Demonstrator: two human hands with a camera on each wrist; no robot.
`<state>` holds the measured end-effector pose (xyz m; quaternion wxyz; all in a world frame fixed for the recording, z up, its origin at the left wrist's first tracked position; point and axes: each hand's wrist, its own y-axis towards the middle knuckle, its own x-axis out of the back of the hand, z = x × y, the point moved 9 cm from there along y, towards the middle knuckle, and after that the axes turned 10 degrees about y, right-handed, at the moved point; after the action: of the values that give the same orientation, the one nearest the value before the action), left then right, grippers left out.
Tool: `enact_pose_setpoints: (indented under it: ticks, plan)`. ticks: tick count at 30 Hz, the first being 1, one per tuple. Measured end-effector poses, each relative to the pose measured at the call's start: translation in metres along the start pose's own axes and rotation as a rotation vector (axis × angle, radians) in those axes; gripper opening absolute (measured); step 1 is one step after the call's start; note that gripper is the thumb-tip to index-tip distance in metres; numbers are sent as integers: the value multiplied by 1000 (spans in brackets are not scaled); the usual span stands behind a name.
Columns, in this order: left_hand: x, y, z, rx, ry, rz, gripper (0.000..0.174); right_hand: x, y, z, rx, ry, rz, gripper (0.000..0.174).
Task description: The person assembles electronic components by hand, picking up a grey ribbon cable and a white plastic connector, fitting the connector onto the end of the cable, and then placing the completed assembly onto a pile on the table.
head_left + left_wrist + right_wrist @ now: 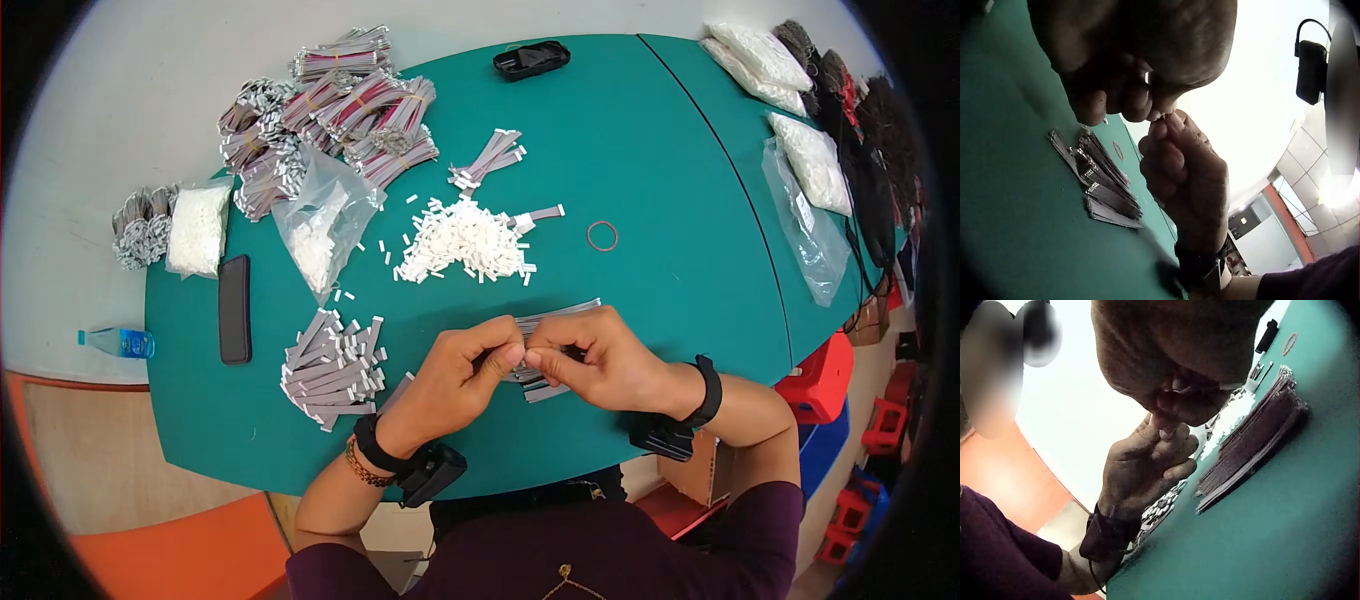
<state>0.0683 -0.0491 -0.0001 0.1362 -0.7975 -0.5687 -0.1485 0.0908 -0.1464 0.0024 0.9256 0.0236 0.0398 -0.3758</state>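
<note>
Over the near middle of the green table, my left hand [462,362] and right hand [600,360] meet fingertip to fingertip. Thumb and forefinger of each pinch a small white piece [1159,115], mostly hidden by the fingers; I cannot tell its exact kind. Beneath the hands lies a stack of grey flat ribbon cables [1250,440], partly covered in the head view. Left of my left hand is a loose pile of grey ribbon cables with white ends [335,370]. A heap of small white connector pieces [465,240] spreads beyond the hands.
Bundled ribbon cables [350,110] are piled at the back left, beside an opened plastic bag [325,215] of white pieces. A phone [235,310] and water bottle [117,342] lie left. A rubber band [602,236] and black case [531,61] lie farther back. Filled bags [810,160] sit right.
</note>
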Motion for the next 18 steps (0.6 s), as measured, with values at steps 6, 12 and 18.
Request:
enact_pose_setpoints:
  ticks: [6, 12, 18]
  plan:
    - [-3, -1, 6, 8, -33, -10, 27, -3, -2, 21, 153, -279, 18, 17]
    - [-6, 1, 12, 35, -174, 61, 26, 3, 1, -4, -25, -18, 15, 20]
    - [-3, 3, 13, 31, -163, 57, 26, -1, 3, -6, -122, 123, 65, 21]
